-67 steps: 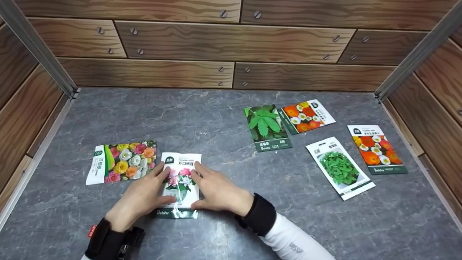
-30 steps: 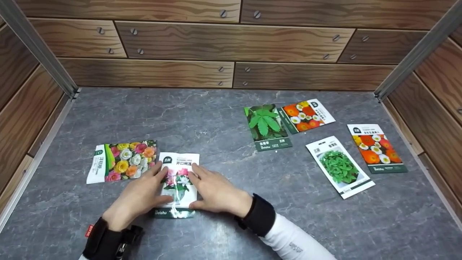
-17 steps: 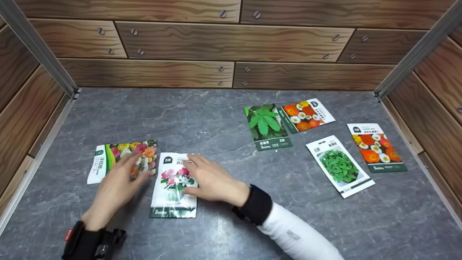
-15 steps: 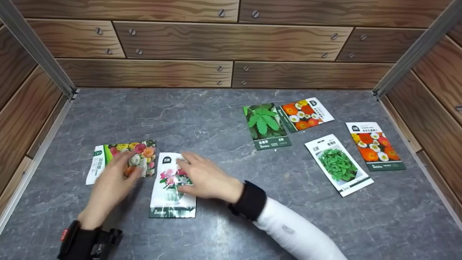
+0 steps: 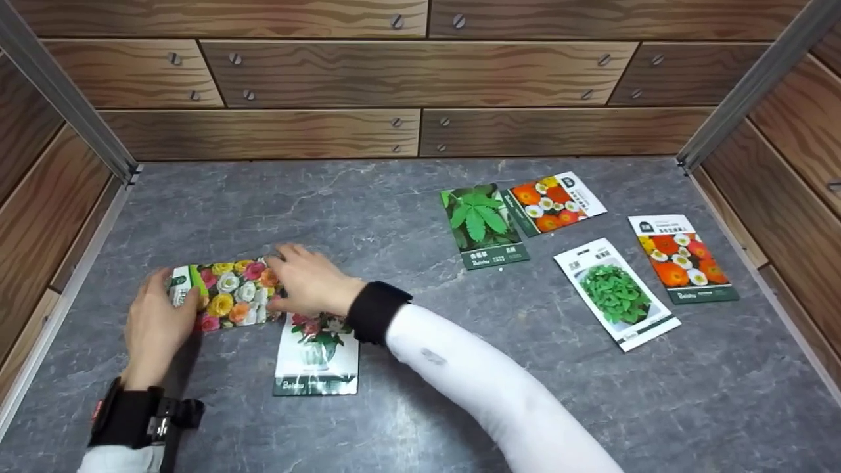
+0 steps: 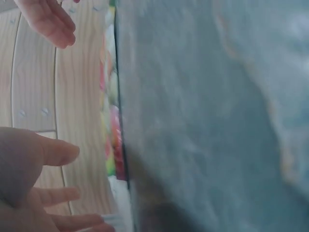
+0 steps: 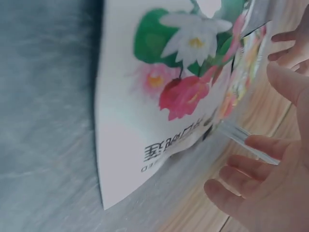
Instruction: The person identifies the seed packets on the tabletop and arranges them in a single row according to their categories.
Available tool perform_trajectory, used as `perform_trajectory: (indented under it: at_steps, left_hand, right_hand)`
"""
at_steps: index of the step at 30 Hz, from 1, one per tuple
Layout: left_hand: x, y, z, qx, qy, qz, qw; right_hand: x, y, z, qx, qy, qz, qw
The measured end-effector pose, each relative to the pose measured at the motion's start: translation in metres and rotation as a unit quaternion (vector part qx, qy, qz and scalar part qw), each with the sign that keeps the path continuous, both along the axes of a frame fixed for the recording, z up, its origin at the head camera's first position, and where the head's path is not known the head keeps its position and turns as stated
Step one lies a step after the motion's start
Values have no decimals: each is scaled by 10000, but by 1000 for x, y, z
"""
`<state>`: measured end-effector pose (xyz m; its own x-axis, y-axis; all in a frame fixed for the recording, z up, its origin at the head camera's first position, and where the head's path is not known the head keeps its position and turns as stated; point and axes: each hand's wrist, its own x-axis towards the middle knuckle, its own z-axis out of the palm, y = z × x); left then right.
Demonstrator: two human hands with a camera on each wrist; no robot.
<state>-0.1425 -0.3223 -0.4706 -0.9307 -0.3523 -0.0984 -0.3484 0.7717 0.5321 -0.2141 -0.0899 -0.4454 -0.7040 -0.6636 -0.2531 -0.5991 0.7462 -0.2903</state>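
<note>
A seed packet with multicoloured roses-like blooms (image 5: 236, 292) lies sideways on the table at the left. My left hand (image 5: 158, 318) is at its white left end, thumb and fingers spread; the left wrist view shows these fingers apart from the packet. At its right end is my right hand (image 5: 312, 279), fingers extended; whether they touch the packet I cannot tell. Below the right hand lies an upright-facing seed packet with pink flowers in a vase (image 5: 317, 358), its top hidden by that hand. The right wrist view shows this pink-flower packet (image 7: 164, 96) close up.
On the right lie a green-leaf packet (image 5: 483, 223), an orange-flower packet (image 5: 555, 203) touching or close to it, a white herb packet (image 5: 614, 295) and a second orange-flower packet (image 5: 686, 259). Wood-patterned panels (image 5: 420, 72) enclose the grey table (image 5: 460, 368).
Both hands have left the pink-flower packet and moved left to the multicoloured-flower packet, the left hand first. The pink-flower packet shifted slightly left earlier and now lies still.
</note>
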Motion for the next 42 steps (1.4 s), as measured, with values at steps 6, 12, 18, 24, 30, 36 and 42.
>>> perform_trajectory:
  at_steps: [6, 12, 18, 24, 30, 36, 42]
  left_hand:
    - [4, -7, 1, 51, -341, 105, 9993]
    - [2, -5, 3, 431, -208, 140, 9988]
    - [-4, -2, 10, 944, 434, 784, 9915]
    - [-6, 0, 24, 1220, 1118, 1144, 9796]
    - [-1, 4, 51, 1901, 1927, 1307, 9537]
    - [8, 23, 72, 2593, 2771, 1450, 9137]
    - [10, 55, 78, 4381, 3408, 1531, 8176]
  right_hand:
    - [-3, -18, -5, 222, -32, 107, 9997]
    - [-2, -22, -9, 392, 134, 264, 9988]
    - [-5, -20, -9, 240, -69, -13, 9997]
    - [-12, -18, -8, -218, 260, -498, 9982]
    - [-16, -14, 0, -1373, 550, -969, 9843]
    - [-19, 2, 12, -3281, -477, -1473, 9319]
    - [-19, 44, 15, -4995, -1557, -1810, 8327]
